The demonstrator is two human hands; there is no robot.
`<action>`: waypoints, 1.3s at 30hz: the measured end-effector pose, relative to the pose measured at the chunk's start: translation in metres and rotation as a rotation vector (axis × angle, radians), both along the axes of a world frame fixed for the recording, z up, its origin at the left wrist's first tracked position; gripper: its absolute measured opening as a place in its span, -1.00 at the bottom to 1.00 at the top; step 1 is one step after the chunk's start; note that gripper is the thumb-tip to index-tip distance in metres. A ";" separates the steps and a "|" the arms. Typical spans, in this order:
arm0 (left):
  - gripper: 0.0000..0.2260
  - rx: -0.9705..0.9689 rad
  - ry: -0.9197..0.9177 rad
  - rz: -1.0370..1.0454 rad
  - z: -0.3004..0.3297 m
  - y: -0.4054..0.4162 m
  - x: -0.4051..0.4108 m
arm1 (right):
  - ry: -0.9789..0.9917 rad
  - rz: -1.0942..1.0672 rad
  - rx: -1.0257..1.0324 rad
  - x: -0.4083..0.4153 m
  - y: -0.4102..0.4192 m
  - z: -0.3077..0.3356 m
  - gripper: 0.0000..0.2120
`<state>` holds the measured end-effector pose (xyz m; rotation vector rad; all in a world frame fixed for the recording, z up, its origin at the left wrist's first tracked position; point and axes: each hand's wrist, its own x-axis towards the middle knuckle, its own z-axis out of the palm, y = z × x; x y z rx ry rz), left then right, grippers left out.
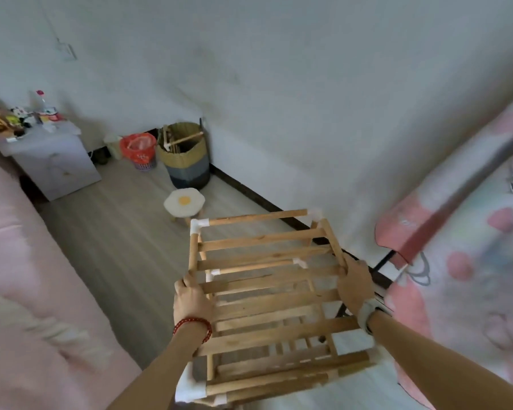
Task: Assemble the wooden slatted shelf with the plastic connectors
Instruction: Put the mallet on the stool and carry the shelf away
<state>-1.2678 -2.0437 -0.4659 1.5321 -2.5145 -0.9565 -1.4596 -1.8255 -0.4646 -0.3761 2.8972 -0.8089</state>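
left hand (191, 303) grips the left rail of the wooden shelf (274, 303), right hand (355, 287) wraps the right rail, shelf held centre frame above the floor (116, 247). open floor from 9 to 11 o'clock; wall (279, 99) close at 12, bedding (471, 261) tight at 3. white connector (198, 225) at far-left corner. near end cut off, lower tier blurry.
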 end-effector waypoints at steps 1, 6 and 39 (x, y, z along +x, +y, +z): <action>-0.62 0.003 0.006 0.002 0.000 -0.014 -0.015 | 0.012 0.011 0.014 -0.011 -0.011 0.004 -0.69; -0.64 -0.036 0.054 -0.035 -0.005 -0.077 -0.101 | -0.008 0.037 0.169 -0.082 -0.061 0.013 -0.65; -0.69 0.110 -0.014 -0.396 -0.081 -0.475 -0.677 | -0.269 -0.592 -0.075 -0.504 -0.407 -0.102 -0.80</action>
